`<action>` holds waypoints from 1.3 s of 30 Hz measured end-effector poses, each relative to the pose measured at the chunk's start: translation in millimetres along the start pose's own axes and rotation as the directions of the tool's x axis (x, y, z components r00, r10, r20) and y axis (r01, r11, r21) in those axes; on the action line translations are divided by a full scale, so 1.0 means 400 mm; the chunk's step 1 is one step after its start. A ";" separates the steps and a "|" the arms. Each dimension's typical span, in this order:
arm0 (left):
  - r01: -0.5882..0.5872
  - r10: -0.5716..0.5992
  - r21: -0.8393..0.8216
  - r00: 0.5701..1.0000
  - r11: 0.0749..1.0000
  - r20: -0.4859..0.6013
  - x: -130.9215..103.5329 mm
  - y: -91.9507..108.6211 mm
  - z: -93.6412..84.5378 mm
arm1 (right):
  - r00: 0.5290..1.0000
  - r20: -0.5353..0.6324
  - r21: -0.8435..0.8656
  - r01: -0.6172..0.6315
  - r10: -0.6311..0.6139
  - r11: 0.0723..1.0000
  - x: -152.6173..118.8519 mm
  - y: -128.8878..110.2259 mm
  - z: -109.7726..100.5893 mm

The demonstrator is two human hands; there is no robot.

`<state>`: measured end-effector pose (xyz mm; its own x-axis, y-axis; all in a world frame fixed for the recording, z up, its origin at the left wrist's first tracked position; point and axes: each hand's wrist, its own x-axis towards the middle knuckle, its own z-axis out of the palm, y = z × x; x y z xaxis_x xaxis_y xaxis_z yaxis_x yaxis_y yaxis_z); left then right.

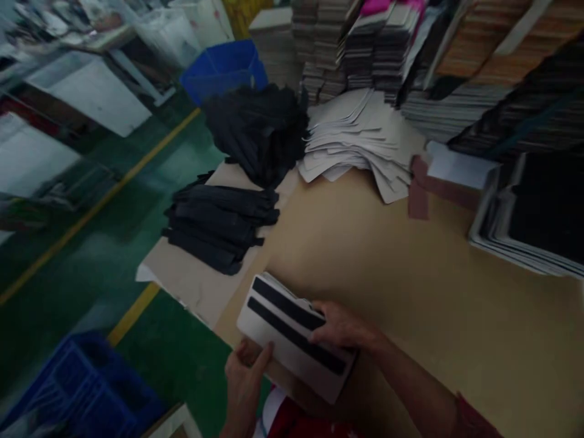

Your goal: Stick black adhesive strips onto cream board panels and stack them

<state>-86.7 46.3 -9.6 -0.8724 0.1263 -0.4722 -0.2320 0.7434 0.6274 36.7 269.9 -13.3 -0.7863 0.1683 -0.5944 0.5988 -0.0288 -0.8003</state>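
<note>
At the table's near edge lies a small stack of pale panels [292, 359] with rounded corners, the top one bearing two long black strips [296, 334]. My right hand [340, 328] grips its far long side, thumb on top across the strips and fingers over the far edge. On the near side, my left hand [246, 371] pinches the edge, thumb on the pale surface and fingers curled, partly hidden below. Beyond the panels, to the left, is a bundle of black strips [219, 222], with a larger heap of black strips [264, 128] behind it.
A fanned pile of pale panels [360, 140] lies at the table's back. Black-topped panels [542, 213] are stacked at right. Tall stacks of sheets [323, 42] line the back. Blue crates [86, 389] stand lower left, and a blue bin [223, 67] behind the heap.
</note>
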 end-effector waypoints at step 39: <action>-0.693 0.775 -0.553 0.012 0.462 0.632 0.039 0.176 0.123 | 0.847 -0.285 -0.877 -0.041 -0.450 0.478 -0.406 0.087 -0.115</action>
<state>-95.6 133.1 -3.3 0.0812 0.9927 0.0895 0.2595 -0.1077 0.9597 192.3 286.8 58.9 -0.8917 0.4361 -0.1211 0.4519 0.8439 -0.2892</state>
